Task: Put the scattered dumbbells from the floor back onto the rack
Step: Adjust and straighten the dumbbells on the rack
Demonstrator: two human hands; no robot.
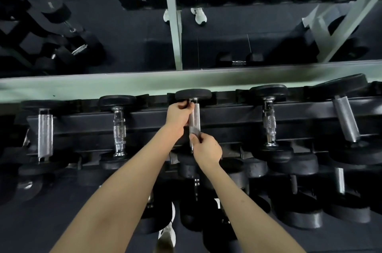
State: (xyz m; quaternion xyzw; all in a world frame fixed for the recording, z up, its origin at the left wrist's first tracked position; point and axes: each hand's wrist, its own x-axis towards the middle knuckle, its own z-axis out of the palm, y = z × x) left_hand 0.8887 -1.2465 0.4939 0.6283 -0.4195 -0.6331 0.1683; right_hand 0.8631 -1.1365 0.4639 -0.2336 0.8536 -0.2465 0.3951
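Steel dumbbell handle on rack; left hand, right hand grip it

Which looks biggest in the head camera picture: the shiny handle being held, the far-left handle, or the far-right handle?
1. Far-right handle and far-left handle: thick, look alike, no clear winner.
2. Held handle: thinner, partly hidden by left hand and right hand, so unsure.
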